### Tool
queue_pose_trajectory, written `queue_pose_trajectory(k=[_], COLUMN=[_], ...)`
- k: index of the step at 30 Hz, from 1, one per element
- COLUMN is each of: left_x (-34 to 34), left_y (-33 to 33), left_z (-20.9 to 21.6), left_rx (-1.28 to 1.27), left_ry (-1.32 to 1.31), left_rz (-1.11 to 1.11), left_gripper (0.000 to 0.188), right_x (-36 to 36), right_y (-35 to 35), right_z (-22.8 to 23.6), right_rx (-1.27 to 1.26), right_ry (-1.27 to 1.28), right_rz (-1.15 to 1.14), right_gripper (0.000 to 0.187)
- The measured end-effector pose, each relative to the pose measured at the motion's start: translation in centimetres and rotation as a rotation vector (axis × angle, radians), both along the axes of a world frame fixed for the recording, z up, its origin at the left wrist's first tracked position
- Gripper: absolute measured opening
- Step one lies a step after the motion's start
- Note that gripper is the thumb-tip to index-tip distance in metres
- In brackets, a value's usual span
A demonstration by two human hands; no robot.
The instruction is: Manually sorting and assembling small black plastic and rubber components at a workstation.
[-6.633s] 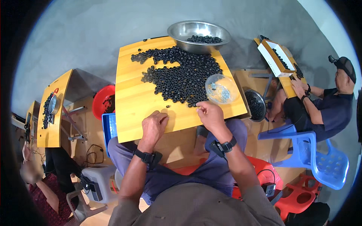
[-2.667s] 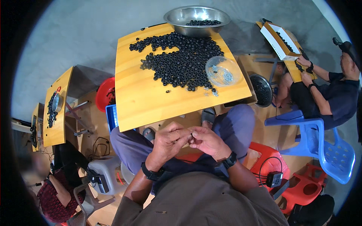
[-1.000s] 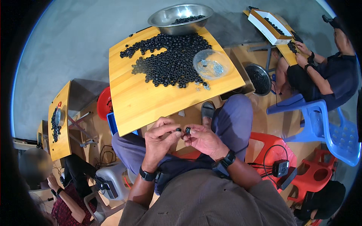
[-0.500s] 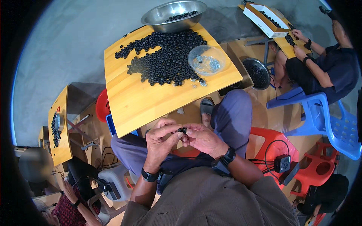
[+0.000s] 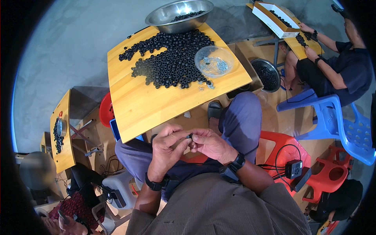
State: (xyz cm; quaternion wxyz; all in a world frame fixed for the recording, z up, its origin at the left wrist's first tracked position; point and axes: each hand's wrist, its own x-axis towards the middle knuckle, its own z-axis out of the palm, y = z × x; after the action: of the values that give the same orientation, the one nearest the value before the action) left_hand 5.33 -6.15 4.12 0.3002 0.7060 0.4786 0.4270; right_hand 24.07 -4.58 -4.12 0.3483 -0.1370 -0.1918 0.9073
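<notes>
Above my lap, my left hand [image 5: 167, 148] and my right hand [image 5: 212, 145] meet with their fingertips pinched together. Between them is a small black round part [image 5: 190, 136], mostly covered by the fingers, so its exact kind cannot be made out. Just beyond the hands stands a yellow wooden table [image 5: 141, 113]. On it lies a wide spread of small black ring-shaped pieces [image 5: 172, 62] with holes through them. A clear round plastic tub [image 5: 200, 70] holds small shiny metal bits, and a few more metal bits [image 5: 210, 85] lie beside it.
A steel basin [image 5: 172, 26] with black pieces stands at the table's far edge. Red stool [image 5: 270, 156] and blue chair [image 5: 337, 121] are to my right. Co-workers sit at side tables, one handling black pieces beside a white box [image 5: 270, 19]. A red basin [image 5: 105, 111] is at left.
The black part between my fingertips shows less and appears turned. My hands have hardly moved. The right co-worker's far hand moved nearer the box; the lower-left co-worker's arm shifted down.
</notes>
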Motion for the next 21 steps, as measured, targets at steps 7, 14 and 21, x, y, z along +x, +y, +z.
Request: queue_pose_trajectory(k=[7, 14, 21], left_x=[-0.3, -0.5, -1.5], left_y=[0.0, -0.1, 0.0], left_z=[0.2, -0.4, -1.0], left_rx=[0.171, 0.155, 0.104], left_ry=[0.215, 0.185, 0.147], left_rz=[-0.06, -0.108, -0.089], left_gripper=[0.032, 0.033, 0.03], right_x=[-0.1, 0.6, -0.2], right_y=[-0.7, -0.4, -0.1], right_z=[1.8, 1.0, 0.8], right_rx=[0.032, 0.101, 0.161], right_ry=[-0.244, -0.325, -0.363], right_rz=[-0.046, -0.039, -0.003], right_gripper=[0.028, 0.024, 0.024])
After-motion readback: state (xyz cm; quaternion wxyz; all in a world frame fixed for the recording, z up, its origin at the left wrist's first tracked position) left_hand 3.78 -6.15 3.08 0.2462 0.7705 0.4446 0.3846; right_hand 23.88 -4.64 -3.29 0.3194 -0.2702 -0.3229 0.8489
